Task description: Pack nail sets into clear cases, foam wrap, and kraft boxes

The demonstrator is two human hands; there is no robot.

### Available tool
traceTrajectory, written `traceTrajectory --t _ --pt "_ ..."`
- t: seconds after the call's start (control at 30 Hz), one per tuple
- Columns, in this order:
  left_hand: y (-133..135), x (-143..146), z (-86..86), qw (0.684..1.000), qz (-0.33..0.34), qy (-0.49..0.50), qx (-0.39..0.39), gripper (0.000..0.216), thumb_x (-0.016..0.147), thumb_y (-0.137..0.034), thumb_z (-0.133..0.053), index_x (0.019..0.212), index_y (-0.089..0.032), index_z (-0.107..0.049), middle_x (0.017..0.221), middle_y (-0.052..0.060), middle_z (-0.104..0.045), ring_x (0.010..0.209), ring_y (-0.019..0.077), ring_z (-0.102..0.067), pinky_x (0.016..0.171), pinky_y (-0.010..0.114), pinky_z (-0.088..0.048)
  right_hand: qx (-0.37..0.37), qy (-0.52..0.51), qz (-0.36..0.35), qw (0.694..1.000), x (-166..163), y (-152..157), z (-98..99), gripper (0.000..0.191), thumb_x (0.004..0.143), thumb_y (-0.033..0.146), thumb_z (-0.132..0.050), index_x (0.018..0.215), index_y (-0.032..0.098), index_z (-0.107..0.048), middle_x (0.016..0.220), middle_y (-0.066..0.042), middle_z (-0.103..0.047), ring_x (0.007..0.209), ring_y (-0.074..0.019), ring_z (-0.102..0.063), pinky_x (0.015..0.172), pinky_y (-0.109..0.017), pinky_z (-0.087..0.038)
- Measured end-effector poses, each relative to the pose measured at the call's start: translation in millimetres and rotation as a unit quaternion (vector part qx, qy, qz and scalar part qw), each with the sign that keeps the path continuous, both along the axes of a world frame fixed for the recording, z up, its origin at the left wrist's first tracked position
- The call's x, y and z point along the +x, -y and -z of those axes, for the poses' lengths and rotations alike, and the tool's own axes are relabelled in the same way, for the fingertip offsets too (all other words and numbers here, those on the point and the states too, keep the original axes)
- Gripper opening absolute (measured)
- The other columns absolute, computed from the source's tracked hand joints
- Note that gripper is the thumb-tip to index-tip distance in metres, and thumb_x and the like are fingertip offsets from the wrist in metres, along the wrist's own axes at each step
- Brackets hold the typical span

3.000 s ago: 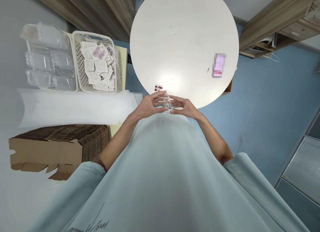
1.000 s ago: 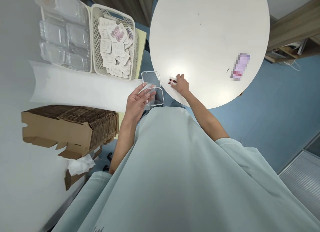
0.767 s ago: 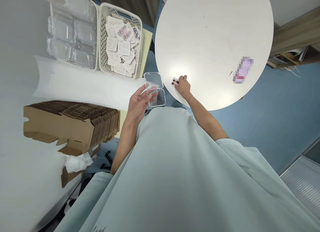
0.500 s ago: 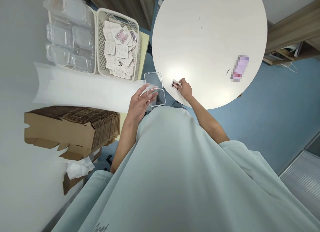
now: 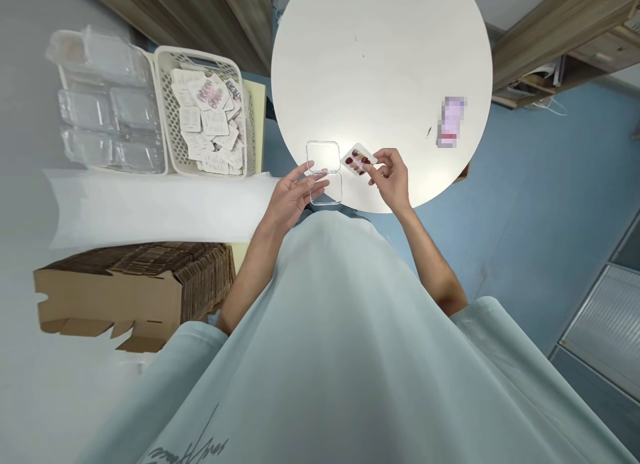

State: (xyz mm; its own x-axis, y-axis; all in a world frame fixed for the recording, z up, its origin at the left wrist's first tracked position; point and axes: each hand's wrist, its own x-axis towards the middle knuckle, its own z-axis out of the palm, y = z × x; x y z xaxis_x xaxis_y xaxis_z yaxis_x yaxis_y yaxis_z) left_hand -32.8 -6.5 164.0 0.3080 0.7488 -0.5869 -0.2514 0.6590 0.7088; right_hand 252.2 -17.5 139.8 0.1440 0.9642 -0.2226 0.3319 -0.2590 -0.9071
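In the head view my left hand (image 5: 290, 196) grips a clear plastic case (image 5: 334, 192) by its left side. The case is hinged and lies unfolded, its two halves one above the other, with nothing visible inside. Just to its right, my right hand (image 5: 393, 177) pinches a small white card (image 5: 356, 147) by the right edge between thumb and fingers. Rows of dark red and paler oval pieces, which look like press-on nails, sit on the card. Card and case are close together over the near edge of the round white table (image 5: 375, 77).
A white basket (image 5: 163, 97) of similar cards stands at the left, beside a bin of clear plastic cases (image 5: 87, 111). Below them lie a white sheet (image 5: 160, 207) and a stack of folded brown cardboard boxes (image 5: 110, 294). A blurred-out purple item (image 5: 451, 122) rests on the table's right side.
My right hand has lifted the card off the tabletop and tilted it so its face shows. The case in my left hand has come over the table's edge, nearer the card. The camera view has shifted.
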Motion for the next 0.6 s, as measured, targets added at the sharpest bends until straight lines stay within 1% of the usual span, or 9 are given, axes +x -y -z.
traceTrajectory --t 0.07,0.13,0.2,0.27,0.37,0.47,0.6 --pt "-3 6 -1.6 1.0 0.016 0.005 0.004 0.07 0.096 -0.041 -0.093 0.158 -0.023 -0.067 0.159 0.018 -0.075 0.154 0.0383 -0.07 0.137 0.061 -0.05 0.012 -0.019 -0.027 0.999 -2 2 -19.6 0.065 0.097 0.09 -0.073 0.124 0.032 -0.065 0.114 -0.001 -0.071 0.075 -0.0131 -0.067 0.068 -0.029 -0.065" --pt "-4 10 -2.4 1.0 0.029 0.004 0.007 0.07 0.097 -0.042 -0.092 0.159 -0.024 -0.067 0.16 0.017 -0.075 0.154 0.0382 -0.069 0.136 0.061 -0.05 0.014 -0.018 -0.046 0.999 -5 4 -35.7 0.064 0.097 0.091 -0.072 0.12 0.031 -0.068 0.112 -0.001 -0.072 0.076 -0.0138 -0.069 0.068 -0.029 -0.064" --pt "-5 12 -2.4 0.999 0.031 0.004 0.01 0.069 0.097 -0.044 -0.092 0.159 -0.025 -0.067 0.158 0.016 -0.077 0.153 0.0381 -0.071 0.135 0.061 -0.052 0.016 -0.009 -0.049 0.999 -8 6 -48.1 0.062 0.1 0.089 -0.069 0.12 0.031 -0.07 0.113 -0.001 -0.074 0.079 -0.015 -0.072 0.068 -0.029 -0.063" --pt "-5 13 -1.4 1.0 0.026 0.007 0.008 0.068 0.096 -0.044 -0.093 0.157 -0.025 -0.069 0.153 0.016 -0.079 0.15 0.038 -0.073 0.133 0.06 -0.054 0.022 -0.004 -0.042 0.999 -10 8 -57.0 0.06 0.102 0.088 -0.068 0.124 0.032 -0.071 0.118 -0.002 -0.075 0.08 -0.0155 -0.073 0.068 -0.03 -0.063" --pt "-4 14 0.9 1.0 0.021 0.018 0.0 0.065 0.095 -0.042 -0.095 0.154 -0.025 -0.073 0.145 0.015 -0.083 0.145 0.0364 -0.076 0.131 0.058 -0.057 0.027 -0.013 -0.045 0.999 -14 10 -63.4 0.059 0.102 0.086 -0.07 0.132 0.035 -0.069 0.121 -0.002 -0.075 0.078 -0.0151 -0.073 0.068 -0.03 -0.064" --pt "-3 16 2.2 0.999 0.018 0.028 -0.001 0.062 0.096 -0.042 -0.095 0.152 -0.025 -0.074 0.141 0.013 -0.084 0.141 0.0338 -0.078 0.128 0.055 -0.059 0.019 -0.014 -0.084 0.996 -20 11 -62.8 0.058 0.103 0.083 -0.071 0.136 0.035 -0.068 0.119 -0.002 -0.075 0.08 -0.0153 -0.073 0.068 -0.03 -0.063" --pt "-2 19 -0.6 0.999 0.018 0.028 0.003 0.063 0.099 -0.044 -0.092 0.156 -0.025 -0.073 0.141 0.013 -0.085 0.139 0.0335 -0.079 0.125 0.052 -0.062 0.011 0.005 -0.136 0.991 -26 12 -58.3 0.047 0.109 0.073 -0.07 0.134 0.033 -0.071 0.119 -0.003 -0.074 0.084 -0.0171 -0.073 0.071 -0.031 -0.061"
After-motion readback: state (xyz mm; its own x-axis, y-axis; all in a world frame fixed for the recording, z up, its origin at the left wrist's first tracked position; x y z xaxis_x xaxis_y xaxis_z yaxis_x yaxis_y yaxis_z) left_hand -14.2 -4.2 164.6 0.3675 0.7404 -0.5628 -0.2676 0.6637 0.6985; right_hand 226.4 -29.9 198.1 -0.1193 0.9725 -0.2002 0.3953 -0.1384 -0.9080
